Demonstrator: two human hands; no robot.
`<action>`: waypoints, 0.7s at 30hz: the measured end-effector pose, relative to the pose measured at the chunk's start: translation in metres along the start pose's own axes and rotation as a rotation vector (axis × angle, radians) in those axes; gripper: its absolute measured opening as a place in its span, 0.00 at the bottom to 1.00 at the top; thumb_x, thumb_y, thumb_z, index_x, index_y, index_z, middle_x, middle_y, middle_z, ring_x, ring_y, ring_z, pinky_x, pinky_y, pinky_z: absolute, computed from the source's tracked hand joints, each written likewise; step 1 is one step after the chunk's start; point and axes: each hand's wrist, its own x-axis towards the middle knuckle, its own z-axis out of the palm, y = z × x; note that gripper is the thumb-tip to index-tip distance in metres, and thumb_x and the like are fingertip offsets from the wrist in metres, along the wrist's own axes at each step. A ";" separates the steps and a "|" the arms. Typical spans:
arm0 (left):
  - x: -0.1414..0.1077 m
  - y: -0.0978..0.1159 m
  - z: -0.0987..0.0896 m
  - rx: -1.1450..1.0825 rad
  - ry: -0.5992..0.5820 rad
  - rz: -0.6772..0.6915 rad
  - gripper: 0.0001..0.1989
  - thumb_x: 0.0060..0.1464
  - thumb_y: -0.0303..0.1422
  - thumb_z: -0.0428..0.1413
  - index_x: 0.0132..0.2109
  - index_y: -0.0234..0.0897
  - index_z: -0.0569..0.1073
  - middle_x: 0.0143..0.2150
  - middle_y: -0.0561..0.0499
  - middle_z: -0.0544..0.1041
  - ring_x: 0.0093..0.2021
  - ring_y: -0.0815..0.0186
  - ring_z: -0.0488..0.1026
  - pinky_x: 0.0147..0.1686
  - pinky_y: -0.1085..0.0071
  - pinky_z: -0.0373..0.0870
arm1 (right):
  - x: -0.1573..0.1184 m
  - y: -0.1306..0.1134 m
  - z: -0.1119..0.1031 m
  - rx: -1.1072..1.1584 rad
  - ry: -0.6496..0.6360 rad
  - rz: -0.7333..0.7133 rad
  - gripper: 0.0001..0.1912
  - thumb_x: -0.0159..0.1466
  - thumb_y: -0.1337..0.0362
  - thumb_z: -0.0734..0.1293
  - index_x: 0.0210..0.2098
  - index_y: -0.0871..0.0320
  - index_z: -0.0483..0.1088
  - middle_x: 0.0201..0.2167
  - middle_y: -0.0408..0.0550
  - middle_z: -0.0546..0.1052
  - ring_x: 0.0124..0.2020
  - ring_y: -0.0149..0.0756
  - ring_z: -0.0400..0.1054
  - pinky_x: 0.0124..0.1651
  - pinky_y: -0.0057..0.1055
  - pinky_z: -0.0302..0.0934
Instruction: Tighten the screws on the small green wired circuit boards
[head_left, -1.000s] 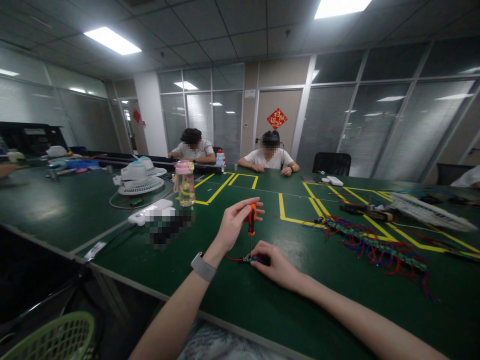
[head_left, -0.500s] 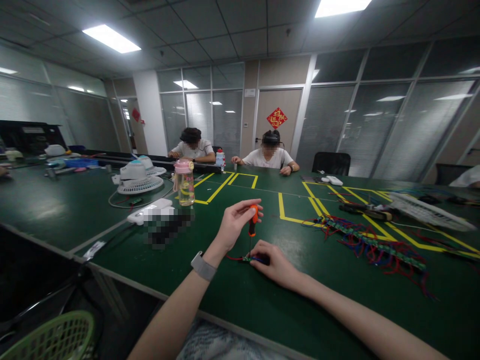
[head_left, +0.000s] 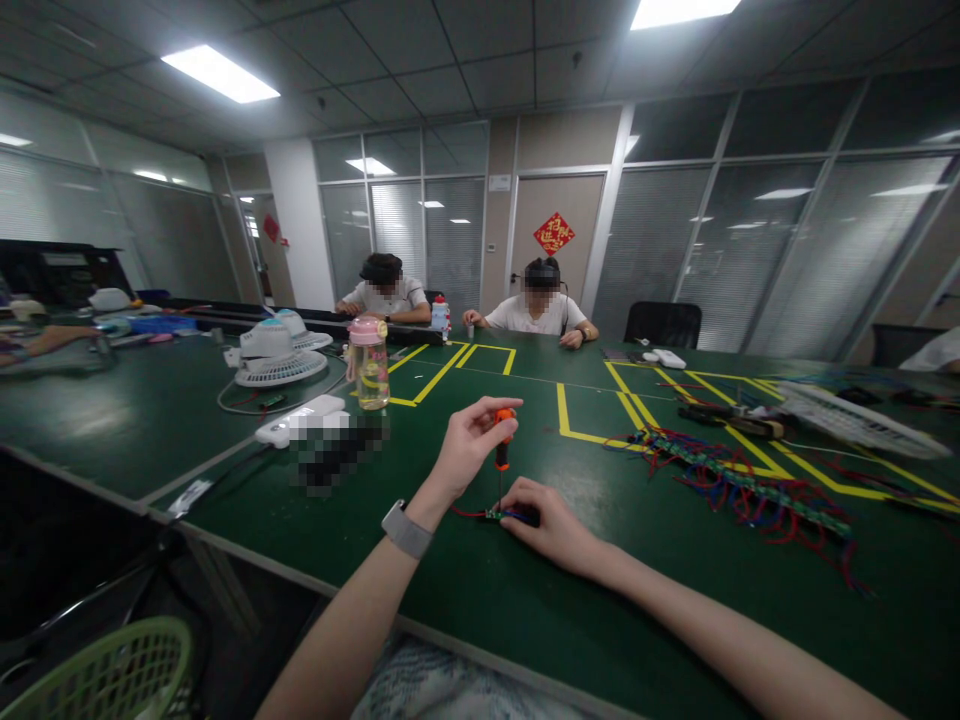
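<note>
Upright over the table, an orange and black screwdriver (head_left: 502,452) is gripped at its handle top by my left hand (head_left: 471,440), forefinger stretched across it. Its shaft points down at a small green circuit board (head_left: 493,515); whether the tip sits in a screw is too small to tell. My right hand (head_left: 551,522) is closed, thumb and fingers pinching the board's right end against the table. A red wire (head_left: 466,513) runs off the board's left side, and dark blue wires show under my right fingers.
To the right lies a row of circuit boards with red and blue wires (head_left: 742,485). A pink-lidded bottle (head_left: 369,365), a white power strip (head_left: 300,420) and white fans (head_left: 281,355) stand left. Yellow tape (head_left: 592,438) marks the green table. Two people sit opposite.
The screwdriver handle has shifted slightly left, and my left fingers have moved a little around it. My right hand stays put. Another person's arm has come into view at the far left.
</note>
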 end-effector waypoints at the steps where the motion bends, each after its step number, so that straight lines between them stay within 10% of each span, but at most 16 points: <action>1: 0.000 0.000 -0.001 0.038 0.017 0.026 0.14 0.48 0.34 0.60 0.44 0.36 0.77 0.43 0.47 0.74 0.38 0.67 0.72 0.38 0.72 0.70 | 0.000 0.000 0.000 -0.004 0.000 -0.002 0.06 0.57 0.73 0.65 0.33 0.60 0.73 0.32 0.45 0.71 0.32 0.32 0.65 0.36 0.28 0.61; 6: 0.002 -0.001 0.000 -0.172 -0.058 -0.016 0.16 0.56 0.36 0.53 0.49 0.36 0.75 0.51 0.42 0.72 0.49 0.58 0.71 0.47 0.63 0.69 | 0.001 -0.004 -0.001 -0.006 0.000 -0.002 0.06 0.57 0.73 0.65 0.33 0.60 0.73 0.32 0.46 0.72 0.33 0.32 0.66 0.36 0.28 0.61; 21: 0.002 -0.002 0.000 -0.130 -0.020 -0.026 0.17 0.54 0.35 0.55 0.51 0.35 0.73 0.43 0.44 0.76 0.42 0.62 0.74 0.46 0.62 0.70 | 0.000 -0.001 -0.001 -0.007 -0.004 0.015 0.06 0.57 0.73 0.66 0.33 0.60 0.73 0.32 0.46 0.71 0.33 0.32 0.66 0.36 0.28 0.61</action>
